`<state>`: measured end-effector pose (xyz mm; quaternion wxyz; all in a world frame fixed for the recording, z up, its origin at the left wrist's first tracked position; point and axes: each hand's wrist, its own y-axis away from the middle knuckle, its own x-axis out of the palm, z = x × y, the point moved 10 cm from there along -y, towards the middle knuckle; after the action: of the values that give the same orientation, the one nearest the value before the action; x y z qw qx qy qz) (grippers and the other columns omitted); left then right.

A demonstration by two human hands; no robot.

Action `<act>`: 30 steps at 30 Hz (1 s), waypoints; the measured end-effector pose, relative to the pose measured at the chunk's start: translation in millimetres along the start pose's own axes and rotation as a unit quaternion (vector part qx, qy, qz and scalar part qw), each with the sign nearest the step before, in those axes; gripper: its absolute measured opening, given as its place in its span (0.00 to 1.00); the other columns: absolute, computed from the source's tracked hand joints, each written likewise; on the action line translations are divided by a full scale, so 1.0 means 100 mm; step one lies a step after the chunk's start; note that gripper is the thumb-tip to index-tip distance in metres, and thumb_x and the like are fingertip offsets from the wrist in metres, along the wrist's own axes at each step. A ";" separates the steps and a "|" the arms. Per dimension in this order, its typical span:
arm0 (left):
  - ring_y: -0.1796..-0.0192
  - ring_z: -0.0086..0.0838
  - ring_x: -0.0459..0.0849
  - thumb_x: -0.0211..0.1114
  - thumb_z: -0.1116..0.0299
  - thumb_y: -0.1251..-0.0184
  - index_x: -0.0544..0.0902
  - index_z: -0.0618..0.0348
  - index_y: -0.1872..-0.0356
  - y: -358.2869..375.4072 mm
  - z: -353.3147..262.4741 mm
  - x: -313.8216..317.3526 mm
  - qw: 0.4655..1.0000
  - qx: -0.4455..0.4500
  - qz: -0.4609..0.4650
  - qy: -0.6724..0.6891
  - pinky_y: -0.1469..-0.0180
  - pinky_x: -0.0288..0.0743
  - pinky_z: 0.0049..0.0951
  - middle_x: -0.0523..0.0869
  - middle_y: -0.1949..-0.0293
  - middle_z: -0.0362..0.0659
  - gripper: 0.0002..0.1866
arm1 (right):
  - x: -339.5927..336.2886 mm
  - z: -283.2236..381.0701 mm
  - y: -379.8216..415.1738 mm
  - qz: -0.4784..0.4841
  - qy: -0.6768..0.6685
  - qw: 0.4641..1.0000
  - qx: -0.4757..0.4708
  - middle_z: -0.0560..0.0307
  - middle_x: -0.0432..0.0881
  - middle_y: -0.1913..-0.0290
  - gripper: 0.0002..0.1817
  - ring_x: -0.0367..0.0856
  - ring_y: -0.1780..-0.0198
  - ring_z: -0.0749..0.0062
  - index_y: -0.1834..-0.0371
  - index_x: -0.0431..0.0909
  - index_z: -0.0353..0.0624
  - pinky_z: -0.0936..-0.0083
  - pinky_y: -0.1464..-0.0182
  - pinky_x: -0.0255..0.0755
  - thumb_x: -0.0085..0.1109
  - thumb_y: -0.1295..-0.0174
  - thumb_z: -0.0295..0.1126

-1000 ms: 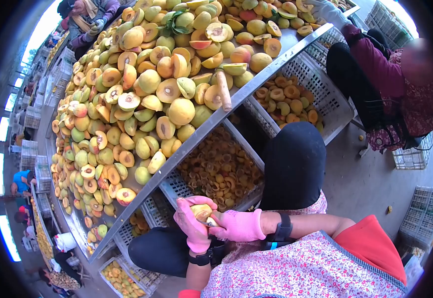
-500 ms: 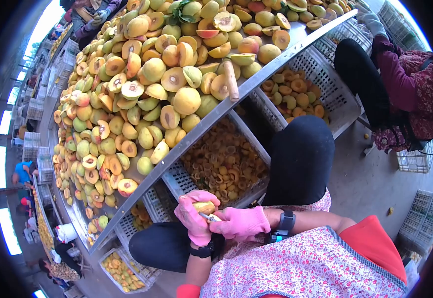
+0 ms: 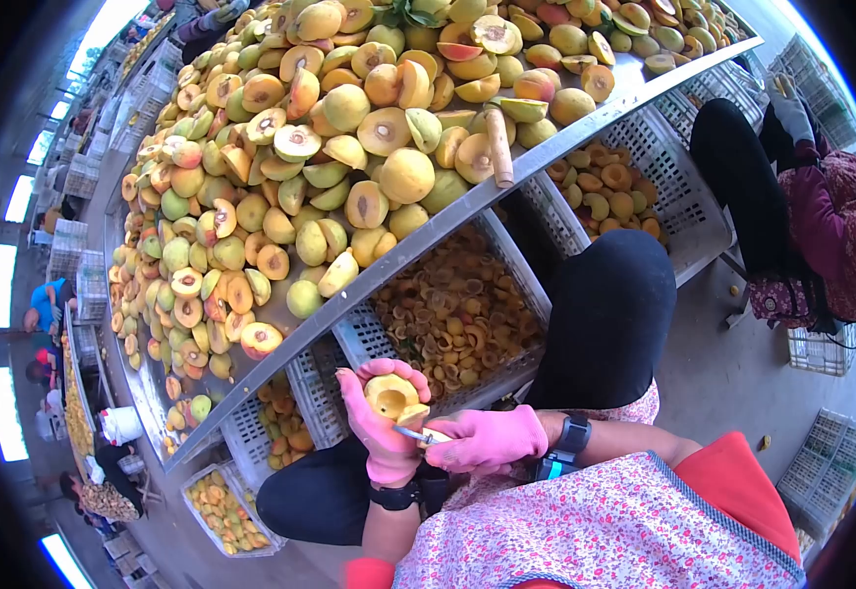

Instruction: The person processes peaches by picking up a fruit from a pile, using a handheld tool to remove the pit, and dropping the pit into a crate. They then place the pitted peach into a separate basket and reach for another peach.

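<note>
Item: left hand (image 3: 381,424), pink glove, fingers curled tight around a peach half (image 3: 391,395), cut face up, stone already out. Just right of it, touching: right hand (image 3: 487,439), pink glove, closed on a small knife (image 3: 414,434), blade tip at the half's lower edge. Above and beyond the grip: crate (image 3: 369,344) filled with pitted halves, well stocked. Farther up: steel table (image 3: 467,201) heaped with peaches, many halved, stones in. Judgement: much fruit remains to pit.
</note>
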<state>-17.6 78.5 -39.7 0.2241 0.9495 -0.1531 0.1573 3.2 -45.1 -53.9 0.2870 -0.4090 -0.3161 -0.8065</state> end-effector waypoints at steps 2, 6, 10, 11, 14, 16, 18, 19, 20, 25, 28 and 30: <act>0.68 0.35 0.85 0.46 0.36 0.21 0.79 0.56 0.59 -0.06 0.04 -0.28 0.992 -0.011 -0.073 0.107 0.67 0.80 0.32 0.84 0.68 0.44 0.30 | -0.01 0.12 0.07 -0.026 0.024 0.999 -0.011 0.73 0.68 0.73 0.15 0.62 0.82 0.89 0.54 0.71 0.50 0.88 0.80 0.56 0.60 0.26 0.47; 0.68 0.36 0.86 0.44 0.38 0.19 0.79 0.57 0.58 0.02 -0.43 -0.76 0.994 0.038 -0.096 0.044 0.67 0.80 0.32 0.86 0.66 0.46 0.30 | -0.35 0.21 0.02 -0.135 -0.013 0.990 -0.045 0.70 0.70 0.75 0.17 0.65 0.85 0.87 0.54 0.70 0.48 0.84 0.85 0.57 0.66 0.31 0.44; 0.62 0.38 0.86 0.46 0.54 0.18 0.80 0.66 0.58 0.37 -1.76 -1.39 0.768 0.236 -0.182 -0.567 0.56 0.78 0.34 0.86 0.65 0.49 0.23 | -0.61 0.10 0.06 -0.210 0.001 0.977 -0.023 0.69 0.70 0.74 0.13 0.65 0.85 0.86 0.57 0.71 0.48 0.85 0.85 0.58 0.64 0.29 0.42; 0.55 0.40 0.85 0.52 0.60 0.20 0.81 0.64 0.52 0.40 -1.87 -1.64 0.711 0.210 -0.210 -0.637 0.49 0.75 0.37 0.86 0.58 0.49 0.17 | -0.61 0.10 0.04 -0.201 0.000 0.979 -0.024 0.69 0.71 0.74 0.13 0.66 0.85 0.86 0.57 0.71 0.48 0.84 0.85 0.58 0.63 0.28 0.43; 0.51 0.40 0.84 0.55 0.64 0.21 0.82 0.63 0.48 0.34 -2.15 -1.62 0.598 0.189 -0.247 -0.738 0.46 0.76 0.38 0.85 0.50 0.49 0.14 | -0.55 0.19 0.03 -0.205 0.026 0.978 -0.029 0.68 0.71 0.75 0.15 0.66 0.85 0.85 0.59 0.71 0.47 0.84 0.85 0.61 0.61 0.27 0.45; 0.50 0.42 0.84 0.58 0.63 0.24 0.82 0.62 0.47 0.11 -2.16 -1.15 0.705 0.252 -0.163 -0.643 0.44 0.76 0.39 0.84 0.47 0.50 0.14 | -0.55 0.21 0.03 -0.216 0.044 0.975 -0.031 0.67 0.71 0.77 0.17 0.67 0.85 0.85 0.60 0.69 0.45 0.84 0.85 0.61 0.61 0.27 0.46; 0.49 0.44 0.84 0.65 0.59 0.29 0.82 0.64 0.47 -0.23 -2.01 -0.65 0.645 0.295 -0.059 -0.703 0.43 0.76 0.40 0.85 0.51 0.53 0.19 | -0.57 0.19 0.03 -0.222 0.049 0.973 -0.032 0.66 0.72 0.76 0.16 0.67 0.86 0.83 0.58 0.70 0.44 0.83 0.86 0.60 0.60 0.27 0.45; 0.48 0.45 0.84 0.65 0.57 0.29 0.82 0.64 0.47 -0.48 -1.85 -0.60 0.757 0.185 -0.087 -0.620 0.42 0.76 0.40 0.86 0.52 0.54 0.20 | -0.58 0.18 0.03 -0.228 0.050 0.972 -0.032 0.65 0.72 0.76 0.16 0.67 0.87 0.81 0.57 0.70 0.42 0.81 0.86 0.60 0.59 0.27 0.44; 0.62 0.26 0.84 0.70 0.55 0.31 0.80 0.61 0.39 -0.76 -1.68 -0.60 0.753 0.205 -0.046 -0.624 0.64 0.77 0.26 0.86 0.56 0.45 0.26 | -0.59 0.17 0.04 -0.229 0.054 0.971 -0.032 0.65 0.72 0.76 0.16 0.67 0.87 0.82 0.57 0.70 0.43 0.81 0.86 0.59 0.59 0.27 0.45; 0.63 0.27 0.85 0.69 0.53 0.31 0.79 0.62 0.38 -1.28 -1.24 -0.41 0.809 0.059 0.031 -0.584 0.66 0.77 0.25 0.86 0.53 0.45 0.28 | -0.68 0.20 0.14 -0.231 0.056 0.969 -0.061 0.66 0.72 0.75 0.16 0.67 0.86 0.83 0.57 0.69 0.44 0.81 0.86 0.59 0.59 0.26 0.45; 0.64 0.28 0.87 0.63 0.54 0.26 0.78 0.62 0.37 -1.20 -1.38 -0.47 0.860 0.103 0.010 -0.500 0.67 0.78 0.24 0.86 0.49 0.45 0.25 | -0.68 0.27 0.18 -0.235 0.058 0.967 -0.078 0.67 0.72 0.75 0.17 0.65 0.86 0.84 0.56 0.69 0.44 0.82 0.84 0.58 0.56 0.24 0.47; 0.68 0.27 0.85 0.53 0.55 0.21 0.76 0.62 0.34 -1.06 -1.41 -0.52 0.973 0.112 0.010 -0.203 0.72 0.73 0.21 0.85 0.48 0.46 0.25 | -0.69 0.31 0.18 -0.243 0.073 0.964 -0.076 0.65 0.74 0.75 0.18 0.69 0.84 0.81 0.56 0.69 0.43 0.78 0.81 0.63 0.56 0.24 0.48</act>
<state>-58.8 247.0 20.8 0.0786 0.9791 -0.1862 -0.0203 65.4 -19.5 -92.9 0.0733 -0.2805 -0.3221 -0.9012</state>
